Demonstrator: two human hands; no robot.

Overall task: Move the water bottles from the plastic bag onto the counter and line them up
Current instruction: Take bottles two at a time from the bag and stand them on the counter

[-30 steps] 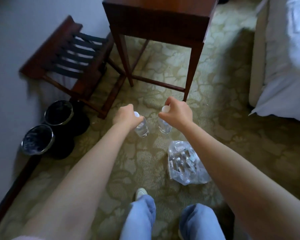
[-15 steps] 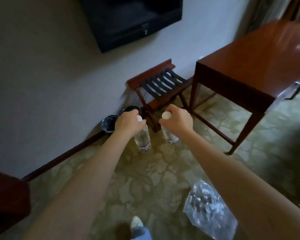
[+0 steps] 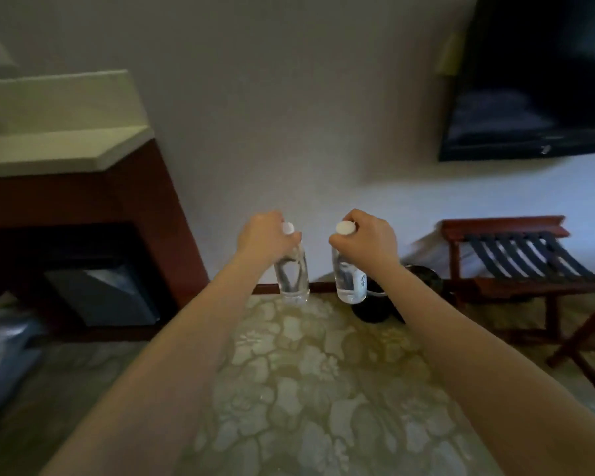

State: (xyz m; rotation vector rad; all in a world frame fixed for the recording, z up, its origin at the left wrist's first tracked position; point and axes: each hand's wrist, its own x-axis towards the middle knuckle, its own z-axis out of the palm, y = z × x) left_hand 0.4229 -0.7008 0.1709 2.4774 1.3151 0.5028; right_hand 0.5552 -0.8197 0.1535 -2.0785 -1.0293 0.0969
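Dim and grainy overall. The brightest patch falls on the patterned carpet [image 3: 299, 355] at 6 o'clock; the wall [image 3: 409, 187] at 3 o'clock glows paler. Motion blur smears the counter [image 3: 66, 146] at 9 o'clock. The television [image 3: 536, 80] at 2 o'clock carries faint reflections. Straight lines bow toward the edges

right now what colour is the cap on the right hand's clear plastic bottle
White; the round cap shows best in the head view.
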